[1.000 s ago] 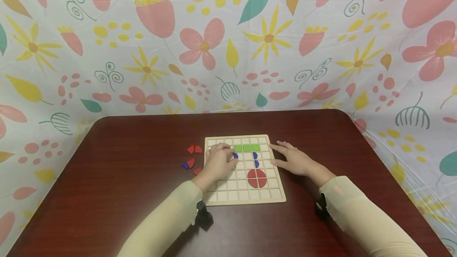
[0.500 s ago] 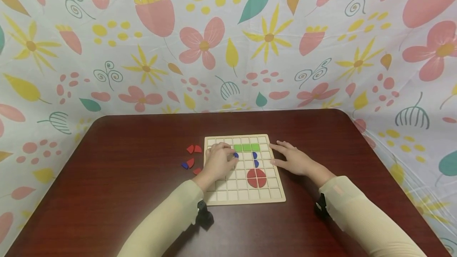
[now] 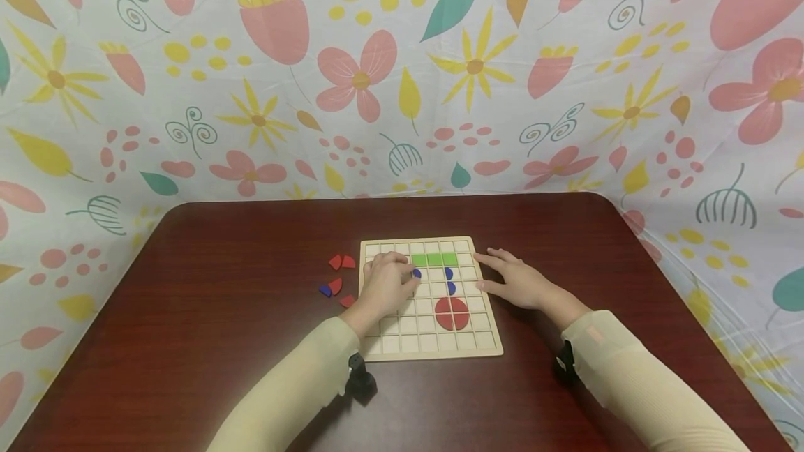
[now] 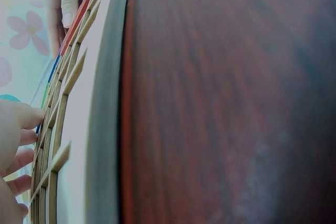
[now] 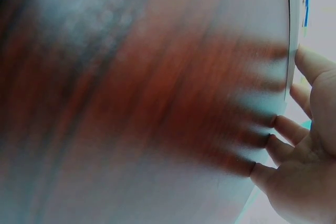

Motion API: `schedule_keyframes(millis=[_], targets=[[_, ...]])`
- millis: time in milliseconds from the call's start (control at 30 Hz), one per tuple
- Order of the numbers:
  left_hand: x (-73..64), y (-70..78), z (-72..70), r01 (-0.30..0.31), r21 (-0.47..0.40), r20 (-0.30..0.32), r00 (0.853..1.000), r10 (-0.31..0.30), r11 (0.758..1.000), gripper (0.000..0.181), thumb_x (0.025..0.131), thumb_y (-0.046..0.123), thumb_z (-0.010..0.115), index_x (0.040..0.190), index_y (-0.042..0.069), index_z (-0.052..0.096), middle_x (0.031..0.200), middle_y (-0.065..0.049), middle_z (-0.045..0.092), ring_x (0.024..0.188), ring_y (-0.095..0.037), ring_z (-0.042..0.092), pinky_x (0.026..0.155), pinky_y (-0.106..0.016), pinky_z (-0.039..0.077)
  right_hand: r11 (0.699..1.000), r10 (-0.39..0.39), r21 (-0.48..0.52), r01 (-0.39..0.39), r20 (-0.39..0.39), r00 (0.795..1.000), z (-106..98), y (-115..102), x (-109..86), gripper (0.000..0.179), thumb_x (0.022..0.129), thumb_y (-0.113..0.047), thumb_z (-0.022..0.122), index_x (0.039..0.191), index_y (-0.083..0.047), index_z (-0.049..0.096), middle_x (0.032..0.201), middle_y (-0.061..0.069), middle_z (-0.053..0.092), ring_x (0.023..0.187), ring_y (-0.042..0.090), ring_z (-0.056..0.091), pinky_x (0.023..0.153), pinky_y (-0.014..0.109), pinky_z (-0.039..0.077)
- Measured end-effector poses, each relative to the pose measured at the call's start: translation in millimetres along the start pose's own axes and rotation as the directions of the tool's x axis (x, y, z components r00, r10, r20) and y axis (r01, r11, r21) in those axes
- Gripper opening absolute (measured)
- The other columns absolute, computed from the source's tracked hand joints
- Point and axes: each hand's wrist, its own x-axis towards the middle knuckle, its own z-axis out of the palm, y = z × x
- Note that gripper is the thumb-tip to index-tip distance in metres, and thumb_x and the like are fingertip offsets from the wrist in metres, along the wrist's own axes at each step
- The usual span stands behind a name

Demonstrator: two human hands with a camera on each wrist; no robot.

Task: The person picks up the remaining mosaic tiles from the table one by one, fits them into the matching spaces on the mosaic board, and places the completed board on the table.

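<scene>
Taking the middle of the gridded wooden board point(image 3: 370, 348) as a clock centre, two pale sleeves point(image 3: 283, 396) lie nearest, reaching in from about 8 and 4 o'clock, with a black device point(image 3: 361, 382) at the left cuff. The board lies flat on the table point(image 3: 188, 368). On it, four red quarter pieces point(image 3: 444, 306) form a disc at 4 o'clock. The left hand point(image 3: 384, 284) lies over the board's 9 o'clock side, thumb and forefinger pinching a small blue piece point(image 3: 417, 274) at 11 o'clock. The right hand point(image 3: 518, 283) is spread at 3 o'clock, its thumb touching the board's edge. Off the board, between 9 and 10 o'clock, lie loose red wedges point(image 3: 336, 287) and one loose blue piece point(image 3: 324, 291). Between 1 and 2 o'clock on the grid sit two blue half-discs point(image 3: 451, 288), one beyond the other. Farther, at 12 o'clock, three green squares point(image 3: 434, 259) fill neighbouring cells in a row. Past the table's far edge hangs a white cloth point(image 3: 389, 12) printed with pink, yellow and teal flowers and leaves.
</scene>
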Motion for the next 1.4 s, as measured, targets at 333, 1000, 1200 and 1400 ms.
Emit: schedule_keyframes(millis=[333,1000,1200,1400], targets=[[3.3,1.7,5.1,0.062,-0.002,-0.050,0.997,-0.062,0.998,0.029,0.086,0.034,0.065,0.105,0.013,0.071,0.115,-0.003,0.062,0.111,-0.024,0.051,0.092,-0.046,0.033,1.000,-0.001,-0.005,0.001,-0.002,1.000,1.5,2.2,0.8,0.068,0.090,-0.050,0.056,0.147,-0.017,0.035,0.152,0.022,0.027,0.140,0.046,0.020,0.103,0.068,0.026],[3.5,5.4,6.1,0.113,-0.050,-0.106,0.987,-0.118,0.992,0.027,0.085,0.033,0.067,0.103,0.013,0.070,0.109,-0.004,0.063,0.107,-0.025,0.051,0.088,-0.044,0.034,1.000,-0.003,-0.006,0.003,0.000,1.000,1.1,2.0,0.5,0.068,0.091,-0.049,0.056,0.147,-0.017,0.035,0.152,0.023,0.027,0.140,0.046,0.020,0.103,0.068,0.025],[0.5,2.6,2.9,0.085,-0.093,-0.110,0.989,-0.095,0.992,0.030,0.084,0.031,0.067,0.106,0.012,0.069,0.112,-0.005,0.062,0.110,-0.026,0.052,0.089,-0.046,0.035,1.000,0.002,-0.004,-0.002,0.002,1.000,0.6,1.2,0.0,0.068,0.091,-0.048,0.056,0.147,-0.016,0.035,0.152,0.023,0.027,0.140,0.047,0.020,0.102,0.068,0.026],[-1.6,-0.1,-1.2,0.057,-0.148,-0.082,0.994,-0.069,0.987,0.033,0.084,0.029,0.067,0.111,0.010,0.067,0.115,-0.006,0.062,0.114,-0.028,0.051,0.092,-0.047,0.034,1.000,0.004,-0.004,-0.004,0.003,1.000,0.8,1.5,0.5,0.069,0.090,-0.050,0.055,0.147,-0.017,0.034,0.153,0.022,0.026,0.140,0.046,0.019,0.102,0.068,0.026]])
